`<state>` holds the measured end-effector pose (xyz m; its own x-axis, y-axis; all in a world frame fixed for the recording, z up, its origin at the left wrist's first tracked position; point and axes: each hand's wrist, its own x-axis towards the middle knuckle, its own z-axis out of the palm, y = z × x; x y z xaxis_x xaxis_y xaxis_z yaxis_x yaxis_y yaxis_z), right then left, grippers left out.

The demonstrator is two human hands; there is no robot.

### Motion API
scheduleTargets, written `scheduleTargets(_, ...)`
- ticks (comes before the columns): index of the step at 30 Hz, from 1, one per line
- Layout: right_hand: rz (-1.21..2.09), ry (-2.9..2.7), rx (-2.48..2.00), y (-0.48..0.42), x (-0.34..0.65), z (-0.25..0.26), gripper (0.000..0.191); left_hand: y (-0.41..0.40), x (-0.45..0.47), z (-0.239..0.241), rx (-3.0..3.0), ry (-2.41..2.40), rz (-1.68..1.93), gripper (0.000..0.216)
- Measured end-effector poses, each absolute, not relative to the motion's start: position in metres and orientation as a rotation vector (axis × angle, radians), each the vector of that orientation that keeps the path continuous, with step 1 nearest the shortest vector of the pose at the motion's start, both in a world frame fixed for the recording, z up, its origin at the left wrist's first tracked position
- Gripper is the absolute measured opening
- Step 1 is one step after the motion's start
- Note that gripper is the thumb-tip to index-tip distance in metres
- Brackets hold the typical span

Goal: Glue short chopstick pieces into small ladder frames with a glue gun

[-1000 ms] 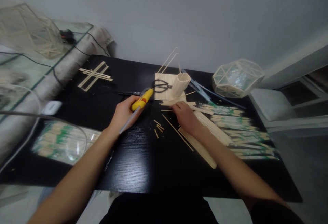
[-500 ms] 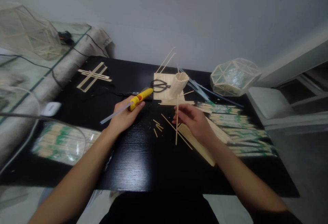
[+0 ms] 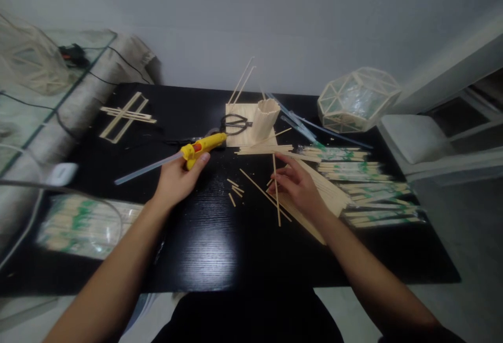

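Observation:
My left hand (image 3: 175, 179) is wrapped round a yellow hot glue gun (image 3: 204, 146), its nozzle pointing right and a long clear glue stick (image 3: 149, 169) jutting from its back. Between the fingers of my right hand (image 3: 294, 181) is a thin wooden stick (image 3: 277, 196), held roughly upright. Just beyond it stands a cylinder of wooden sticks (image 3: 265, 122) on a square wooden base (image 3: 239, 108). Black-handled scissors (image 3: 234, 123) lie on that base, near the glue gun's tip. Short cut stick pieces (image 3: 236, 190) and a longer loose stick (image 3: 259, 191) lie between my hands.
Bagged stick bundles (image 3: 346, 170) lie at the right, another bag (image 3: 84, 225) at the left. A faceted stick-framed shape (image 3: 357, 99) stands at the back right. Crossed sticks (image 3: 128, 115) lie back left. A cable (image 3: 78, 188) crosses the left side. Flat stick panels (image 3: 326, 188) lie under my right forearm.
The glue gun and my left hand have shifted left, and the gun lies flatter. The stick in my right hand has tilted slightly. The whole view has also shifted a little.

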<state>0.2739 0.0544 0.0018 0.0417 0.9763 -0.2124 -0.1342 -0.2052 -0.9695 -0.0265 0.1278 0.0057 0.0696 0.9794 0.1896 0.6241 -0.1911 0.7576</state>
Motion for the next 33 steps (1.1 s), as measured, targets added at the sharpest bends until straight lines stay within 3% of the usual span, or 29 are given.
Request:
scheduleTargets(6,1.182,-1.087,-1.457,0.056,0.283,0.002,0.058,0.127,-0.025,0.007,1.849,1.638,0.927,0.058)
scheduleTargets(13,0.461,-1.728,-1.723,0.050,0.280,0.002,0.025,0.126,-0.024,0.009,1.875,1.627,0.911,0.056)
scheduleTargets(19,0.156,-1.910,-2.010,0.041,0.264,-0.003,0.030,0.126,-0.021,0.014,1.925,1.602,0.910,0.054)
scheduleTargets(27,0.237,-1.958,-2.075,0.047,0.258,0.006,0.022,0.126,-0.021,0.013,1.919,1.570,0.936,0.048)
scheduleTargets(33,0.445,-1.915,-1.885,0.056,0.258,0.019,0.020,0.126,-0.020,0.014,1.872,1.573,0.939,0.049)
